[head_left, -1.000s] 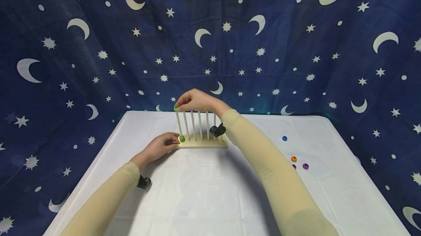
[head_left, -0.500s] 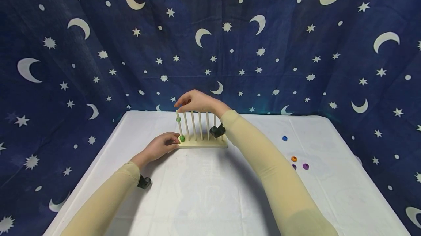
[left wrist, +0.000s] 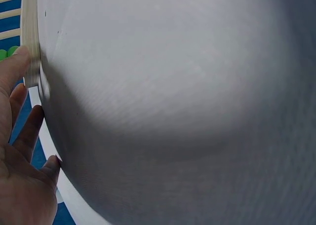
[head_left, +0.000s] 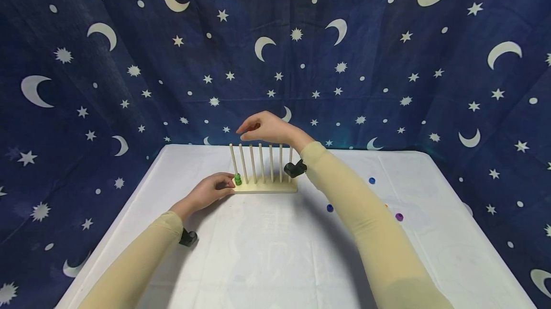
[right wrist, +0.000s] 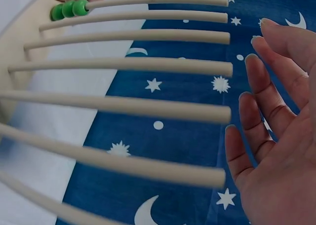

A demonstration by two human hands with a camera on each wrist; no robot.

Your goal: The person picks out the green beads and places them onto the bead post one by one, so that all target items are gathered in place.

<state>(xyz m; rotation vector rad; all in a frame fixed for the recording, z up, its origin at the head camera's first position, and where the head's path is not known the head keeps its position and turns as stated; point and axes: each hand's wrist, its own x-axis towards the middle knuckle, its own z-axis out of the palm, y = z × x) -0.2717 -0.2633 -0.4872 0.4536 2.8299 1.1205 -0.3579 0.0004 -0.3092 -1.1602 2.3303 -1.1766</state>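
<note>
Pinching the left end of the wooden peg rack [head_left: 268, 188] with the left hand [head_left: 209, 191]. Low on its leftmost peg [head_left: 233, 158], a stack of green beads [head_left: 237, 179], now including the one seen higher up half a second ago. Lifted above the pegs, fingers loosely curved around nothing: the right hand [head_left: 264, 127]. Behind the rack, the table edge [head_left: 198, 145]; in front, broad white cloth [head_left: 267, 251]. Rightward, a newly visible blue bead [head_left: 329, 208], then, past the right sleeve [head_left: 366, 213], a purple bead [head_left: 399, 217].

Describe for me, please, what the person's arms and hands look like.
The left sleeve and right sleeve are long, plain, pale yellow and close-fitting. A small black device shows near the end of each. The left hand and right hand are ungloved; no cables show.
</note>
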